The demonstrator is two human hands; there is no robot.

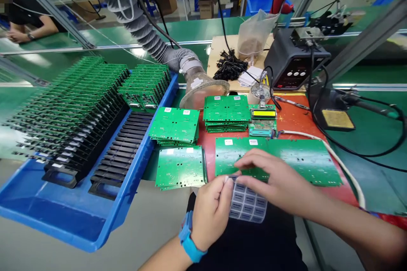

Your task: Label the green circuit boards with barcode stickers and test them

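I pinched the label sheet (248, 206) in my left hand (212, 209), its corner hidden by my thumb, near the circuit board (225, 159) my right hand (272, 178) partly covered, thumb and finger slightly parted, whether holding anything I couldn't tell

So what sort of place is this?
Probably an electronics assembly workshop: rows of green circuit boards stand in a blue tray, beside a ribbed grey hose and what looks like a soldering station.
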